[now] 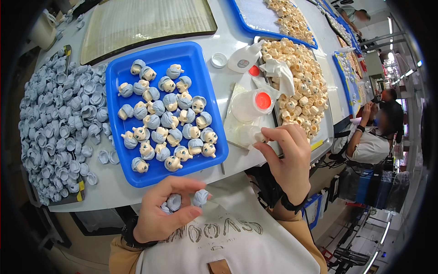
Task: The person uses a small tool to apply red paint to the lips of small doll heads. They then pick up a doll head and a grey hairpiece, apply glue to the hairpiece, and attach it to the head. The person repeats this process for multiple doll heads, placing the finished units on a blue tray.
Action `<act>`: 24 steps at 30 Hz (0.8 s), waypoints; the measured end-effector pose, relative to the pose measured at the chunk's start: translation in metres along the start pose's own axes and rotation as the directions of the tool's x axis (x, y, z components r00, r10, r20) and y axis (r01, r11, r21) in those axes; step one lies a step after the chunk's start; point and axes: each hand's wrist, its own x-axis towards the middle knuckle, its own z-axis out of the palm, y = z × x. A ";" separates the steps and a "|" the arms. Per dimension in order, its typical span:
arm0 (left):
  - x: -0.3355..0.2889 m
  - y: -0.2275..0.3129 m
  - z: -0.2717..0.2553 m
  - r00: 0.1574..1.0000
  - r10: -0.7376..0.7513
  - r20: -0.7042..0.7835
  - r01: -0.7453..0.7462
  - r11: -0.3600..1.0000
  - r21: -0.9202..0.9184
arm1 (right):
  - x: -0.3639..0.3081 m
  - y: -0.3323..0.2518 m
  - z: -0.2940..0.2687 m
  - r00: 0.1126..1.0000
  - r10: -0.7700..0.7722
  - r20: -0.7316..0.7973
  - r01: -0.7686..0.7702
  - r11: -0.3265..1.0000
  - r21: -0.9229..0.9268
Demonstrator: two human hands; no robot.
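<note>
Just off the bench's (105, 183) near edge, the left hand (157, 211) is curled around blue-grey caps (174, 202), ridged and hollow. The right hand (292, 160) is at a jar (247, 135); I cannot tell its grip.

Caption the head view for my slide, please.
Left hand holding blue hair pieces near a blue tray of doll heads; right hand by a small jar.

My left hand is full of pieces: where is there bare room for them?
Bare table shows between the blue tray and the red-topped jug, and along the near edge from that tray to your right hand. The tray's upper-right corner is free too. Blue-grey shells crowd the left side; beige parts crowd the right.
</note>
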 end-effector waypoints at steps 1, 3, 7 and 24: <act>-0.001 -0.004 -0.002 1.000 0.008 0.011 -0.008 1.000 -0.004 | -0.001 0.000 0.000 1.000 0.005 -0.007 -0.005 1.000 0.001; -0.001 -0.008 -0.008 0.999 0.031 0.045 -0.032 0.999 0.036 | -0.004 0.001 0.000 1.000 0.012 -0.020 -0.012 1.000 0.002; 0.002 -0.006 -0.012 0.995 0.092 0.034 -0.096 0.988 0.120 | -0.008 -0.003 0.002 0.995 0.039 -0.093 -0.034 0.998 0.048; -0.002 -0.003 -0.010 0.997 0.075 -0.031 -0.074 0.997 0.029 | 0.001 -0.056 0.014 0.921 -0.391 -0.005 0.331 0.773 0.541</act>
